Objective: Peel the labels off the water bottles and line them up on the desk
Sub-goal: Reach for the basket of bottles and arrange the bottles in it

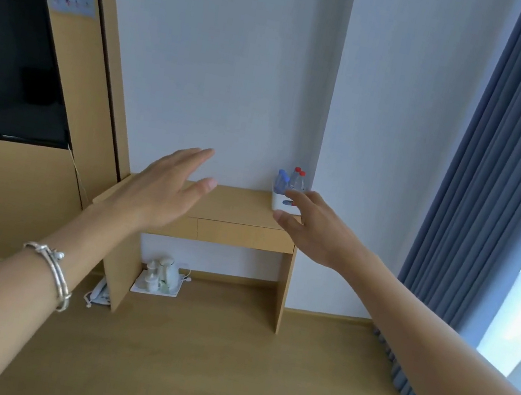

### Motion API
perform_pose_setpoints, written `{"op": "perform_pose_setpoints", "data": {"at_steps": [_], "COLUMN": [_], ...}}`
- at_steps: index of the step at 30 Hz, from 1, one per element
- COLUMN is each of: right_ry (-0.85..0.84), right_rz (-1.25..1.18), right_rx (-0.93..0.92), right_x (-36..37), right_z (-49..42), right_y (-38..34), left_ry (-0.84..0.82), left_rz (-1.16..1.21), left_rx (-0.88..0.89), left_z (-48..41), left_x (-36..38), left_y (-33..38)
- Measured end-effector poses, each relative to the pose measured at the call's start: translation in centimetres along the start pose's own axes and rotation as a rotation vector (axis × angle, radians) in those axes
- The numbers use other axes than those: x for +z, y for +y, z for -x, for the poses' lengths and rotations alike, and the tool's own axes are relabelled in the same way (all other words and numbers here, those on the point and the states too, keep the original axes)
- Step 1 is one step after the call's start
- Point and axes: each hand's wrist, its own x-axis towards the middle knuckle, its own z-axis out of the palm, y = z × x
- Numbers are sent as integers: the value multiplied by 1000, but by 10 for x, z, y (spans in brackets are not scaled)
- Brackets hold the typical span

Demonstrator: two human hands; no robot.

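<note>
4 water bottles point(295, 180) in 1 white bin point(277, 202) on desk point(236, 205), L hand point(163, 190), R hand point(315, 235), both spread, empty

Wooden surface point(236, 205) with drawer front; one white box point(276, 201) at its far right corner, water bottles point(296, 180) standing upright inside it

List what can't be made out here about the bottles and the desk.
Head view only.
1. Bottles: lower parts sunk in the white box; too small to count surely or see labels.
2. The white box: front partly covered by the right hand.
3. Desk: left part of its top hidden behind the left hand.
4. Phone on the floor: partly behind the desk's leg.
</note>
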Motion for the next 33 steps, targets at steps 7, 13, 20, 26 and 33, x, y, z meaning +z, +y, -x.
{"op": "perform_pose_setpoints", "data": {"at_steps": [7,13,20,26,33], "right_ry": [26,72,30,20,10], "right_rz": [67,35,25,-37,-41], "right_rx": [33,79,96,103,25], "right_x": [6,2,35,56,92], "right_z": [-82,-204,-304,-379,-486], "right_y": [49,93,143,181,238], "left_ry": [-1,-4,-46,-92,-88], "left_rz": [31,60,49,35,12], "left_rx": [73,87,92,43,-1], "left_z": [-110,-226,-330,-388,-471], "left_x": [52,88,126,162,211], "left_y": [-27,-73,-109,-140,-167]}}
